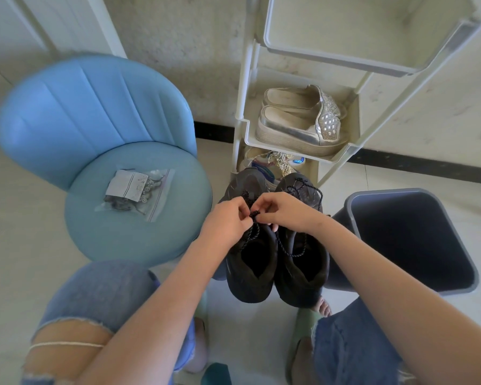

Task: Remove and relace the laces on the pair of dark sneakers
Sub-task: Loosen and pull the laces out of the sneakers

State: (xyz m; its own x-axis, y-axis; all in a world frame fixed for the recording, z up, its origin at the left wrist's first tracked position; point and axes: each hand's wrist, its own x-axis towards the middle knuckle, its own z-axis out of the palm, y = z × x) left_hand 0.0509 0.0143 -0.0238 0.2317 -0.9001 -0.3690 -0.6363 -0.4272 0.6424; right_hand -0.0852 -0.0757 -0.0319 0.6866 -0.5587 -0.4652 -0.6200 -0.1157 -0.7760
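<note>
Fingers (243, 207) of left hand (228, 222) and right hand (288, 211) are pinching the black lace (254, 214) knotted above the dark sneakers (251, 269) beside the blue chair (100, 240), likely untying, next needing a loop teased free.

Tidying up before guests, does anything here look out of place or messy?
Nothing spilled or broken. One lace sprawls in loose loops over the toe of the right sneaker; left hand and right hand pinch the other lace.

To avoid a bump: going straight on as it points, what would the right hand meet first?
Likely the left hand, just beyond the lace that both hands pinch; depth is unclear.
</note>
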